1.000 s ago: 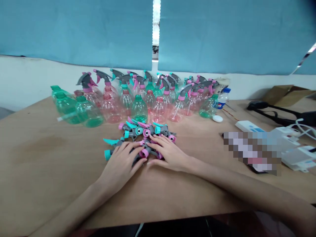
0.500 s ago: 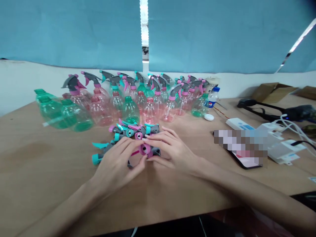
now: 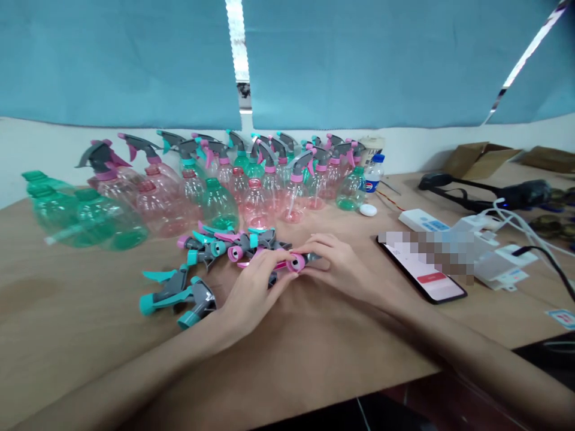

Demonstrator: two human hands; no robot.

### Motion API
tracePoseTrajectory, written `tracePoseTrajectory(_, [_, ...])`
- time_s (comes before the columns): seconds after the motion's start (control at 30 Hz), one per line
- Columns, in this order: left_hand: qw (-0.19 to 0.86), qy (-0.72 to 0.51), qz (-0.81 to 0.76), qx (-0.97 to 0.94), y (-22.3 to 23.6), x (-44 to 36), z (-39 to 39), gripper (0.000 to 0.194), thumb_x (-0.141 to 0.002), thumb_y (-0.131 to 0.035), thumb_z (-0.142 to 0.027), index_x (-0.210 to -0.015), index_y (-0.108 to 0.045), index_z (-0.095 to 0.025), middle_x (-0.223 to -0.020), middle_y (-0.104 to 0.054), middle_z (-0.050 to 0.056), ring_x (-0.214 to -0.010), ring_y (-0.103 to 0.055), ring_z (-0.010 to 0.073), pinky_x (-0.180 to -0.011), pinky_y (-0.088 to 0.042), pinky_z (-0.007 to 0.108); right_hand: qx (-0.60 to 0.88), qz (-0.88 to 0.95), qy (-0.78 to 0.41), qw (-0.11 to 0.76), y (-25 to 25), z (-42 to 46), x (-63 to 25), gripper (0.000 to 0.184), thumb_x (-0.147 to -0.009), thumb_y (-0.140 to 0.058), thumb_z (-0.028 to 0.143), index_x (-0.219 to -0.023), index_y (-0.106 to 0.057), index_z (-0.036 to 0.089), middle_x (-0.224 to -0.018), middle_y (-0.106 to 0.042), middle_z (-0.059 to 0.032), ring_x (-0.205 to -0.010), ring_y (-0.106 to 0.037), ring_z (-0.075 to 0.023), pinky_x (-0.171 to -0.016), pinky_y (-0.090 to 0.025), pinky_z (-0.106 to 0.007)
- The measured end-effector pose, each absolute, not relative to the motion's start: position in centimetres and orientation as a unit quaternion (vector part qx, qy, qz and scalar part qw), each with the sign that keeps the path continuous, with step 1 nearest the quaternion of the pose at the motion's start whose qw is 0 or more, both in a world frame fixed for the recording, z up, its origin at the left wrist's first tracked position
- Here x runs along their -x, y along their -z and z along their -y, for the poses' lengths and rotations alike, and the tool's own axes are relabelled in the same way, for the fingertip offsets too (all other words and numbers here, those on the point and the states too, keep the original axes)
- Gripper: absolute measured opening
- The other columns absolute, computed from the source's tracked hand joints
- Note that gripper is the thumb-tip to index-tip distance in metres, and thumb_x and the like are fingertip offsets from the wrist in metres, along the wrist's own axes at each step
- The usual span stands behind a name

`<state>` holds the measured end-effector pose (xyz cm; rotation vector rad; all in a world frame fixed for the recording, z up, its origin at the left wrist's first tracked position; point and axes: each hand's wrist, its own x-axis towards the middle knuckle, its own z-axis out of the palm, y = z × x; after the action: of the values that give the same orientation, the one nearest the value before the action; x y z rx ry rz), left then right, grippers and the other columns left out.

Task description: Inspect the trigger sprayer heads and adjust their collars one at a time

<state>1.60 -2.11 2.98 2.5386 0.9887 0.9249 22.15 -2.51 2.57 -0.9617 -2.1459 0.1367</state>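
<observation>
Between my two hands is a grey and pink trigger spray head (image 3: pixel 295 262), its pink collar facing me. My left hand (image 3: pixel 255 288) pinches the collar from the left with thumb and fingertips. From the right, my right hand (image 3: pixel 344 267) grips the same spray head, partly covering its grey body. Just behind and left of my hands lies a pile of loose spray heads, among them one with a pink collar (image 3: pixel 235 254) and one with a teal collar (image 3: pixel 218 248). A pair of teal and grey spray heads (image 3: pixel 202 299) rests left of my left wrist.
Several clear pink bottles (image 3: pixel 257 206) and green bottles (image 3: pixel 220 203) stand along the back, many with spray heads fitted. Rightward are a phone (image 3: pixel 442 288), a white power strip (image 3: pixel 422 221) with cables, a blue-capped drink bottle (image 3: pixel 374 173) and black headgear (image 3: pixel 485 191).
Both hands have shifted right with the pink spray head, away from the pile. Teal spray heads formerly behind my left hand now show. The whole view has turned slightly right.
</observation>
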Motion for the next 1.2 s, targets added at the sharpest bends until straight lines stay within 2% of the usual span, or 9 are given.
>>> tracePoseTrajectory(0.13, [0.073,-0.285,-0.323,-0.899,-1.8,-1.0,1.8,0.019,-0.093,-0.05,-0.026,-0.11,-0.055,-0.022,-0.109,-0.063,0.003,-0.105,-0.055,0.0206,-0.091,-0.042,0.039,0.392,0.82,-0.102,0.405,-0.5,2.5,-21.6,0.022,-0.084,-0.061,0.03,-0.104,-0.061,0.02,-0.096,-0.063,-0.0048,-0.089,-0.061,-0.0168,-0.079,-0.05,-0.032])
tracePoseTrajectory(0.3, [0.024,-0.266,-0.32,-0.909,-0.9,-0.8,2.0,0.024,-0.092,-0.052,-0.027,-0.114,-0.056,-0.021,-0.108,-0.064,0.005,-0.099,-0.057,0.0217,-0.084,-0.041,0.039,0.419,0.797,-0.172,0.399,0.5,2.8,-21.4,0.023,-0.084,-0.061,0.031,-0.105,-0.063,0.021,-0.097,-0.062,-0.0048,-0.083,-0.062,-0.0155,-0.075,-0.052,-0.031])
tracePoseTrajectory(0.67, [-0.045,-0.28,-0.292,-0.914,-1.0,-1.2,2.1,0.02,-0.092,-0.048,-0.019,-0.107,-0.06,-0.02,-0.104,-0.065,0.005,-0.093,-0.058,0.0206,-0.08,-0.04,0.037,0.406,0.794,-0.192,0.408,0.2,2.9,-21.4,0.027,-0.083,-0.063,0.032,-0.108,-0.065,0.023,-0.093,-0.069,-0.0042,-0.086,-0.06,-0.0177,-0.078,-0.052,-0.034])
tracePoseTrajectory(0.83, [-0.046,-0.27,-0.291,-0.917,-1.1,-1.2,2.1,0.019,-0.091,-0.048,-0.018,-0.107,-0.06,-0.019,-0.1,-0.066,0.005,-0.091,-0.058,0.02,-0.082,-0.039,0.037,0.401,0.803,-0.189,0.399,0.0,2.8,-21.5,0.028,-0.082,-0.064,0.033,-0.108,-0.066,0.024,-0.092,-0.069,-0.0038,-0.087,-0.06,-0.0173,-0.078,-0.052,-0.033])
tracePoseTrajectory(1.2, [0.027,-0.264,-0.317,-0.91,-0.6,-1.2,1.8,0.016,-0.093,-0.045,-0.018,-0.1,-0.06,-0.018,-0.097,-0.061,0.006,-0.092,-0.056,0.0206,-0.082,-0.046,0.039,0.391,0.814,-0.169,0.396,0.2,2.6,-21.6,0.027,-0.083,-0.062,0.031,-0.109,-0.065,0.025,-0.092,-0.068,-0.0035,-0.084,-0.059,-0.017,-0.076,-0.052,-0.033])
